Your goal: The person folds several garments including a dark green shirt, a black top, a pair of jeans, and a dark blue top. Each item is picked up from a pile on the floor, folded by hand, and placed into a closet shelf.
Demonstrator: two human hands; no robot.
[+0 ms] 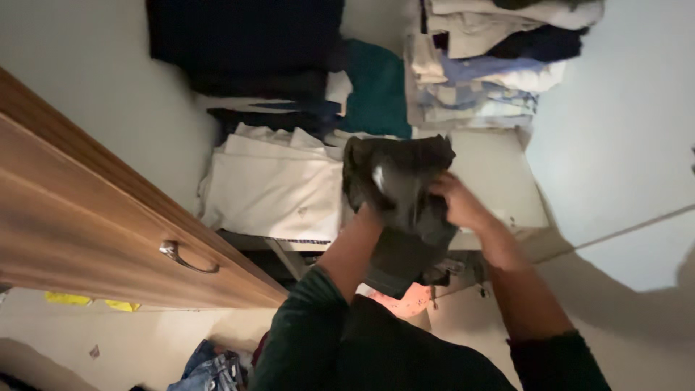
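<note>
Both hands clutch a crumpled, dark olive-grey soft cloth garment [405,195] at the frame's centre, over the shelf edge: the right hand [460,203] grips its 3 o'clock side with curled fingers, while the left hand [365,213] is buried under the folds, its grip impossible to tell. At 9 o'clock lies a flat folded cream fabric stack [271,185]; at 1 o'clock, a lumpy pile of pale folded clothes [485,65]; at 8 o'clock, a smooth wood-grain cabinet door [94,232] with a curved metal handle [184,257].

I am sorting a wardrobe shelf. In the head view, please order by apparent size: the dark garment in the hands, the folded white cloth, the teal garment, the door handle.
1. folded white cloth
2. dark garment, but nearer the camera, so unsure
3. teal garment, partly hidden
4. door handle
</note>
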